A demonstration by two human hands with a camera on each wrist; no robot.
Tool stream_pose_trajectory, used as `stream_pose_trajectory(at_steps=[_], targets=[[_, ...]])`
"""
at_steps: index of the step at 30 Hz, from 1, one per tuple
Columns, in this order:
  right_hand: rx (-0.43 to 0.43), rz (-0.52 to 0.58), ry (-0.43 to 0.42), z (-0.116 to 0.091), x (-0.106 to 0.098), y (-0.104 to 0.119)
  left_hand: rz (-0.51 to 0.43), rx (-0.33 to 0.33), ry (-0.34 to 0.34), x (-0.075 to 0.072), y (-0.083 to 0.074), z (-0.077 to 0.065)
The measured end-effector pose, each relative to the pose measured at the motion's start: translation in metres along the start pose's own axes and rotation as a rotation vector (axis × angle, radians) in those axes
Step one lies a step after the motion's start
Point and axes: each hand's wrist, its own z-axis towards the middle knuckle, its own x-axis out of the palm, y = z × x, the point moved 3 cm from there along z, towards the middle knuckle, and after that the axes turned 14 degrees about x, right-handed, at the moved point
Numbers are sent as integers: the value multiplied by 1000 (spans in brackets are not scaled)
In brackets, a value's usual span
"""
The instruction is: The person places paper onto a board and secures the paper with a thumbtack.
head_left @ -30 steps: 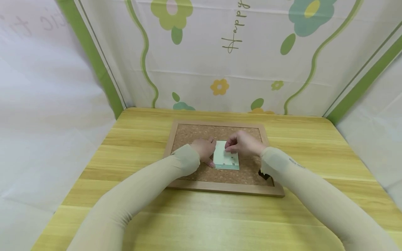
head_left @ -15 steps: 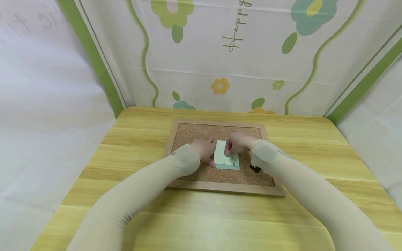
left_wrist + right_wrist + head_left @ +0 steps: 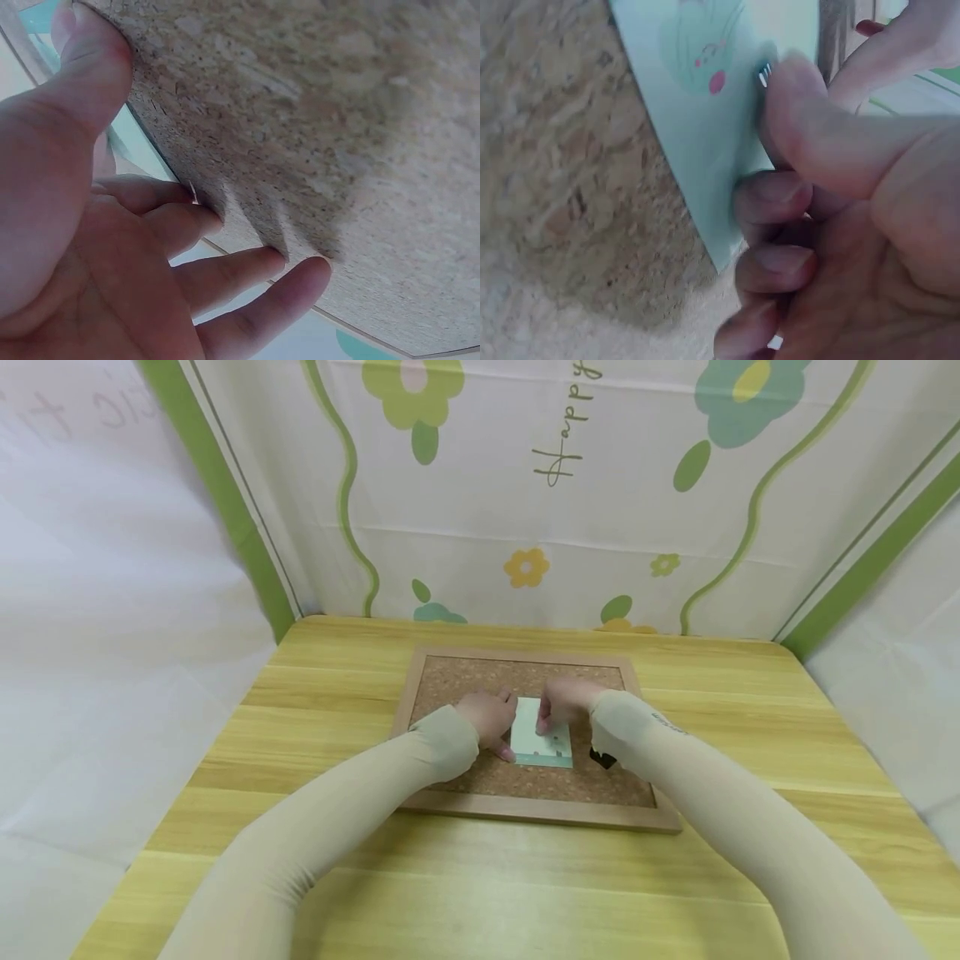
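A pale green illustrated note card (image 3: pixel 531 739) lies flat on a wood-framed corkboard (image 3: pixel 480 781). Along the card's left edge rests my left hand (image 3: pixel 487 717), thumb by its lower left corner. In the left wrist view, that hand's fingers (image 3: pixel 247 277) are spread and extended against the cork. My right hand (image 3: pixel 567 700) is over the card's upper right part. Thumb and index finger pinch a small shiny pin-like piece (image 3: pixel 765 73), its tip against the card; most of it is hidden. The other fingers (image 3: pixel 776 266) are curled in.
The corkboard lies on a wood-grain table (image 3: pixel 480 893). Behind the table hangs a white curtain (image 3: pixel 465 502) with printed flowers and green stripes, and more white cloth closes both sides. A black device (image 3: pixel 602 757) is strapped at the right wrist.
My right hand has turned over and its wrist has shifted left, with the fingertips now a little lower on the card. The left hand and the card have stayed in place.
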Motion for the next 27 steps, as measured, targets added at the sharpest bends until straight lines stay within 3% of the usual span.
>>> stream_pose_trajectory(at_steps=[5,27], targets=[[-22,-43,34,-3,0,-1,5,2,-1,-1,1,1],[-29,96,28,1,5,-10,-5,-2,11,0,-2,1]])
